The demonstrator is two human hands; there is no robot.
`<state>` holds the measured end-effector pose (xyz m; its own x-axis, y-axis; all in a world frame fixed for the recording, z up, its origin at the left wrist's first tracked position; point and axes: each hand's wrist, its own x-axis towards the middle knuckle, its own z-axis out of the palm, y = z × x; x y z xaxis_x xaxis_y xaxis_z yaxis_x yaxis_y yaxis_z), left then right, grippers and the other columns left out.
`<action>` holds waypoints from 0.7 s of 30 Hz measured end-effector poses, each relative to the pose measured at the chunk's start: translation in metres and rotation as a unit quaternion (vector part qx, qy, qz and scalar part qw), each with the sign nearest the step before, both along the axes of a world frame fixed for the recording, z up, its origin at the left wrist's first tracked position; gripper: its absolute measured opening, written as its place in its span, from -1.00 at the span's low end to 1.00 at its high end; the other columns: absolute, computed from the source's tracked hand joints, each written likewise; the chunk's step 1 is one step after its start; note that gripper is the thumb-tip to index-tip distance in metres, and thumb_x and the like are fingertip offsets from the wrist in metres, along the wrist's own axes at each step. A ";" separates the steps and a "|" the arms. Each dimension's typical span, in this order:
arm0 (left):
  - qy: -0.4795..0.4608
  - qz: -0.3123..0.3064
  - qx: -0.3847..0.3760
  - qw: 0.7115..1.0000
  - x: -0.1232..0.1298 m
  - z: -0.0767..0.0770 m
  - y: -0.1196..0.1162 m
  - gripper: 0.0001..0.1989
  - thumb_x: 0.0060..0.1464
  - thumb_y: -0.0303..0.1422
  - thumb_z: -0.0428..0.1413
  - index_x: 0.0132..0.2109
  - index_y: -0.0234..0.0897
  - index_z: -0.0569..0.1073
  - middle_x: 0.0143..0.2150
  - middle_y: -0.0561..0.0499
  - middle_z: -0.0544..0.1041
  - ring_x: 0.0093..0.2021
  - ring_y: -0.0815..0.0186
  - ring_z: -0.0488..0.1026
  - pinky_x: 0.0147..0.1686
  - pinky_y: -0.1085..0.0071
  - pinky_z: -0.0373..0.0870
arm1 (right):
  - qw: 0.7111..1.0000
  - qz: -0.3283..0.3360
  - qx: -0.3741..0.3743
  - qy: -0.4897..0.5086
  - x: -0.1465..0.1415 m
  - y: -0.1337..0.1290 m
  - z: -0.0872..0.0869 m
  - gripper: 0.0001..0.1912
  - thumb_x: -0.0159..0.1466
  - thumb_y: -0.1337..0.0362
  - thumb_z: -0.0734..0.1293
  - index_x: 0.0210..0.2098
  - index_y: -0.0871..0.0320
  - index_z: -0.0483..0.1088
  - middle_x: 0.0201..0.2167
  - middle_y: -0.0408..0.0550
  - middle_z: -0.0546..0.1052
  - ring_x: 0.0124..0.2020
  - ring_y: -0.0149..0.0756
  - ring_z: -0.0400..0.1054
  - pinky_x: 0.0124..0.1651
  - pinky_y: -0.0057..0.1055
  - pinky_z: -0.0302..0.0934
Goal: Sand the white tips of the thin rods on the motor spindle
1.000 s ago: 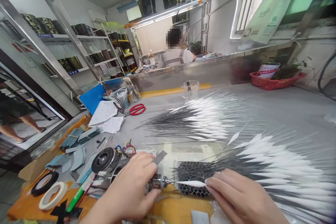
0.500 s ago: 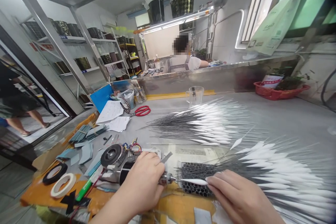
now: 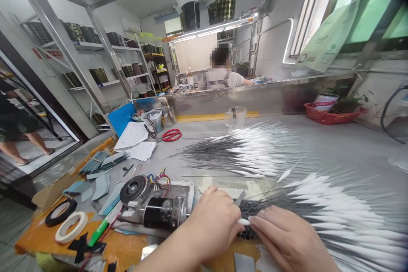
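A small white spindle-shaped piece (image 3: 244, 222) shows between my two hands. My right hand (image 3: 283, 231) pinches its right end. My left hand (image 3: 215, 223) has its fingers closed round the left end, and a thin grey strip (image 3: 239, 198) sticks up from that hand. Left of my left hand lies a black cylindrical motor (image 3: 161, 213). Under and behind my fingers is a black mesh-patterned holder (image 3: 247, 233), mostly covered. A large bundle of white-tipped dark stems (image 3: 338, 208) spreads to the right, and another bundle (image 3: 255, 148) lies behind.
Red-handled scissors (image 3: 171, 135), papers (image 3: 132, 135) and a clear mug (image 3: 236, 118) stand or lie farther back. Tape rolls (image 3: 72, 227) and a green marker (image 3: 98, 233) are at the left. A red basket (image 3: 334, 117) sits back right. A person (image 3: 221, 77) sits beyond the partition.
My left hand has moved right from the motor to the white piece, uncovering the motor. My right hand has stayed nearly in place, holding the piece. The view has shifted slightly.
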<state>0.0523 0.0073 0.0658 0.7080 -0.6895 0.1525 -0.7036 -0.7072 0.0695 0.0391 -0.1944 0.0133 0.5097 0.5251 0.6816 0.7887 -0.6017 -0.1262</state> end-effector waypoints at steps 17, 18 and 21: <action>0.025 -0.023 -0.009 0.999 0.004 0.002 0.002 -0.69 0.17 -0.21 0.00 -0.48 -0.25 0.34 -0.47 0.09 0.44 -0.34 0.34 0.35 -0.18 0.39 0.29 | 0.995 0.052 -0.002 -0.082 0.000 0.004 0.006 -0.76 0.16 0.62 0.18 -0.27 0.29 0.37 -0.52 -0.03 0.40 -0.45 -0.30 0.16 -0.39 -0.32 -0.01; 0.027 -0.027 -0.011 0.999 0.004 0.002 0.002 -0.69 0.18 -0.21 0.00 -0.48 -0.25 0.34 -0.47 0.09 0.44 -0.34 0.34 0.35 -0.18 0.39 0.29 | 0.995 0.052 -0.006 -0.090 0.001 0.003 0.006 -0.76 0.16 0.62 0.18 -0.26 0.29 0.37 -0.51 -0.03 0.41 -0.45 -0.30 0.17 -0.39 -0.32 -0.01; 0.035 -0.035 -0.019 0.999 0.005 0.002 0.003 -0.67 0.19 -0.21 -0.02 -0.48 -0.26 0.36 -0.48 0.07 0.45 -0.36 0.34 0.35 -0.19 0.40 0.29 | 0.992 0.059 -0.015 -0.111 0.003 0.003 0.007 -0.75 0.17 0.62 0.17 -0.23 0.30 0.35 -0.47 0.01 0.44 -0.41 -0.28 0.22 -0.36 -0.30 0.03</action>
<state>0.0578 0.0106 0.0680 0.6684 -0.7320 0.1322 -0.7435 -0.6525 0.1461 0.0417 -0.1912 0.0206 0.2836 0.5944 0.7525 0.8599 -0.5050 0.0748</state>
